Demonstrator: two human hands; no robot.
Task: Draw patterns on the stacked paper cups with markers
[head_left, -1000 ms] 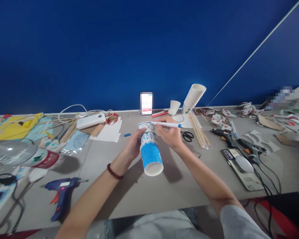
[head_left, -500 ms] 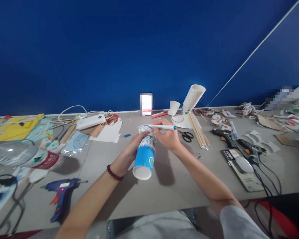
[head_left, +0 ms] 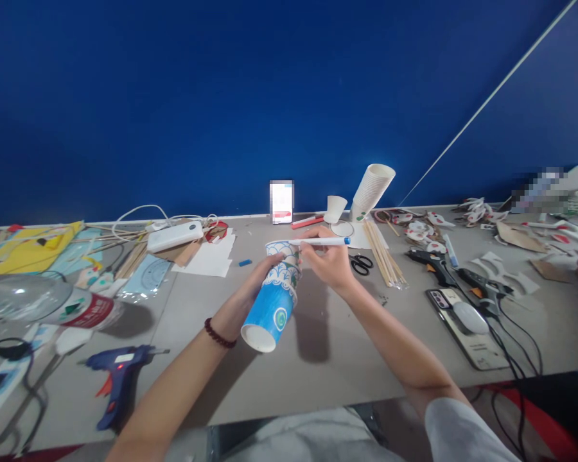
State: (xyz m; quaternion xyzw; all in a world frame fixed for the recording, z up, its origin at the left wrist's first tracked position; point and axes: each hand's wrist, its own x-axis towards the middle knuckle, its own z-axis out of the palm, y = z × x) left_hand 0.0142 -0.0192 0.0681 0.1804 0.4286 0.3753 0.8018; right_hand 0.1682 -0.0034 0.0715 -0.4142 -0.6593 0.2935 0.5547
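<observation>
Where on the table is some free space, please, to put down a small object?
Bare patches: between the left forearm, bottle and white paper; between the right forearm and phone; nearer than the painted cup, between the forearms. Crowded: far left, and right around the black glue gun.

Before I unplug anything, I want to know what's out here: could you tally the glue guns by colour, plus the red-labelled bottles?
Blue glue gun: 1
Black glue guns: 2
Red-labelled bottle: 1
Total: 4
</observation>
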